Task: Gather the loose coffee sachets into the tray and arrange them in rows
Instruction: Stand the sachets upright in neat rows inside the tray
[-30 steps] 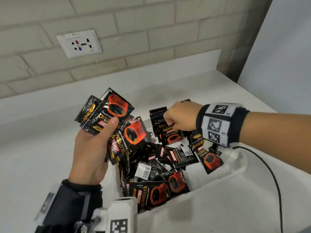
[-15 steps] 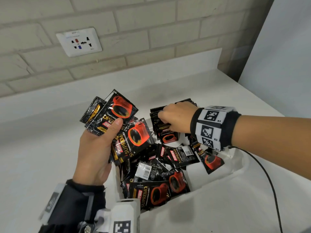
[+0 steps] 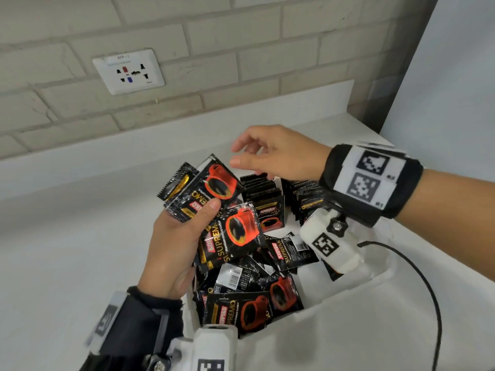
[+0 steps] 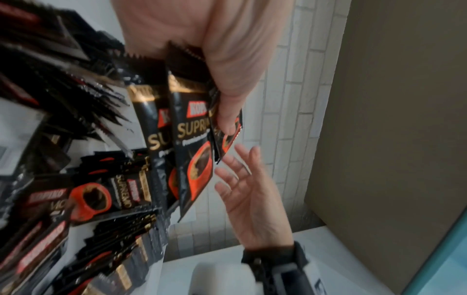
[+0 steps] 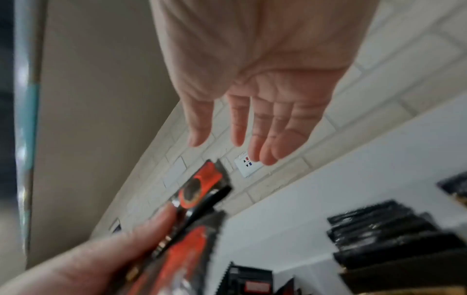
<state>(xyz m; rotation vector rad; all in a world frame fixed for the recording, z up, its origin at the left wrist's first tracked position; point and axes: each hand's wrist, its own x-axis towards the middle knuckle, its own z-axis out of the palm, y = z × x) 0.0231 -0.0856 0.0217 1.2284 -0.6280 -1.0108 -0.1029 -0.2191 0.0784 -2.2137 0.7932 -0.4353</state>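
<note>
- Left hand (image 3: 175,247) grips a fan of sachets (image 3: 211,194), thumb pressed on the top one; at least four in the bunch, exact count can't tell, they overlap.
- Right hand (image 3: 276,153) hangs over the tray (image 3: 348,293), fingers spread and nearly straight, holds nothing, touches nothing; fingertips (image 5: 267,157) just beside the top edge of the left hand's bunch.
- Two hands, each with a black wrist band carrying white coded tags and a white camera unit.
- One tray, white, on the white counter (image 3: 67,250), against the near edge of the view.
- Standing rows (image 3: 267,191): two rows of sachets on edge at the tray's far end, packed tight, serrated tops up; count per row can't tell.
- Loose pile (image 3: 254,285): roughly ten sachets lying flat and crossed in the near half of the tray, some face up, some showing white barcode backs.
- Sachets look alike: black glossy foil, red cup picture, gold "SUPREMO" lettering, red brand patch, zigzag cut ends.
- One black cable (image 3: 428,290) runs from the right wrist across the counter.
- One white wall socket (image 3: 128,72) on the pale brick wall behind.
</note>
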